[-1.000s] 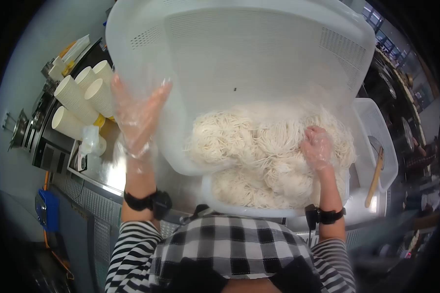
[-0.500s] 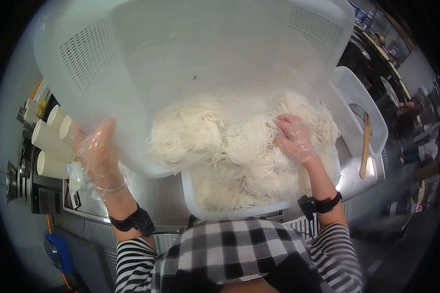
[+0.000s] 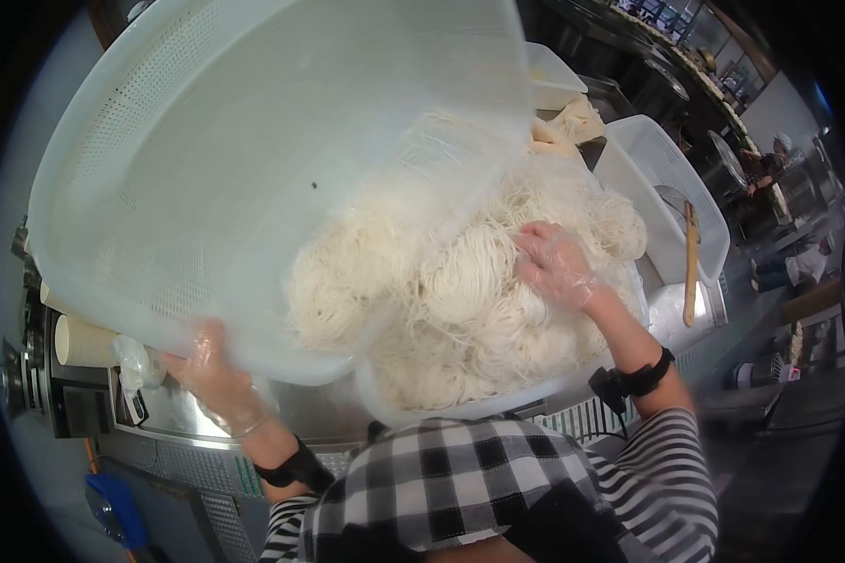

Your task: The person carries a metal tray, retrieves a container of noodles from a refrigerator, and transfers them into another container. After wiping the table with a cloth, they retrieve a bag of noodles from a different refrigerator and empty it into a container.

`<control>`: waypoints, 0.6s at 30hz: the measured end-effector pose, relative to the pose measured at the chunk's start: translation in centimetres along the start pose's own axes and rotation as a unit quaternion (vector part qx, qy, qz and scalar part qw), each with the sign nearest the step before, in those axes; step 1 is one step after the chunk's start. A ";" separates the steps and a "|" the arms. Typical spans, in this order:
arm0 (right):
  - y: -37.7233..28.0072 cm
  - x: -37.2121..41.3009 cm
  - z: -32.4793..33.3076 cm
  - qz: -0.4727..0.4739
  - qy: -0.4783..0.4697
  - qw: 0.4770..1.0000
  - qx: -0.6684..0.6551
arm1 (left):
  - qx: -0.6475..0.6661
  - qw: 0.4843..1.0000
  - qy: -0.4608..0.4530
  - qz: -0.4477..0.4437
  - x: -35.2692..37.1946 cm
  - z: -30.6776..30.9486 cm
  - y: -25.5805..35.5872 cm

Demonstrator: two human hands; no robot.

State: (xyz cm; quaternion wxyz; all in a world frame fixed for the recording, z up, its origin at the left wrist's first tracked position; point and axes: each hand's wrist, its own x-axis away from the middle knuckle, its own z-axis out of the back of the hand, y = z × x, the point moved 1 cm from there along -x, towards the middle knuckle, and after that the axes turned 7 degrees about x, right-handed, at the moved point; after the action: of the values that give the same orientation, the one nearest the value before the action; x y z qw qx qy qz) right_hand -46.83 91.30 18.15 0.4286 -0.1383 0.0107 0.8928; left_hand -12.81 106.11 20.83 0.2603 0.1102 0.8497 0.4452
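In a clear plastic glove, my left hand (image 3: 211, 375) has its thumb over the near-left rim of a large white perforated basket (image 3: 253, 113); the fingers curl beneath it. The basket is tilted, its right end lowered over a white tub (image 3: 469, 410). White noodles (image 3: 347, 272) lie in the low end of the basket. More noodles (image 3: 479, 272) fill the tub in coiled bundles. My right hand (image 3: 559, 267), also gloved, presses curled fingers into those noodles near the basket's edge. Its fingertips are partly hidden among the strands.
A smaller white basket (image 3: 667, 159) stands at the right, with a wooden-handled strainer (image 3: 691, 263) across its rim. Paper cups (image 3: 83, 341) and a plastic bag (image 3: 139, 364) are at the left. Cloth (image 3: 577, 120) lies behind the tub. Another person (image 3: 773, 164) stands far right.
The large basket has swung left and tipped, uncovering cloth and a container behind it. My left hand has moved down to its rim. My right hand stays at the noodles.
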 end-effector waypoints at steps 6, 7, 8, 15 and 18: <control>0.6 -2.5 1.3 0.007 -0.154 0.987 -0.039 | 0.000 0.999 -0.026 0.025 -1.3 1.2 -1.2; 1.8 -3.1 1.8 0.005 -0.154 0.987 -0.037 | 0.014 1.000 -0.018 0.005 -1.6 1.5 -1.5; 4.1 -3.5 2.6 -0.025 -0.146 0.985 -0.087 | 0.027 0.999 -0.012 -0.013 -2.0 1.8 -1.8; 22.8 3.4 -3.5 -0.368 -0.088 0.925 -0.040 | 0.002 0.998 -0.053 -0.020 -2.5 2.3 -2.4; 19.4 2.5 -1.9 -0.412 -0.061 0.907 -0.061 | 0.025 0.999 -0.043 -0.012 -2.5 1.9 -2.3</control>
State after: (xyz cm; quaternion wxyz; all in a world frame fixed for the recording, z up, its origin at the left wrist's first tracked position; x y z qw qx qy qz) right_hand -62.81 80.67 13.70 0.7487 -0.1014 -0.1283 0.6424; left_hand -9.56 105.04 18.94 0.2996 0.1254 0.8496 0.4156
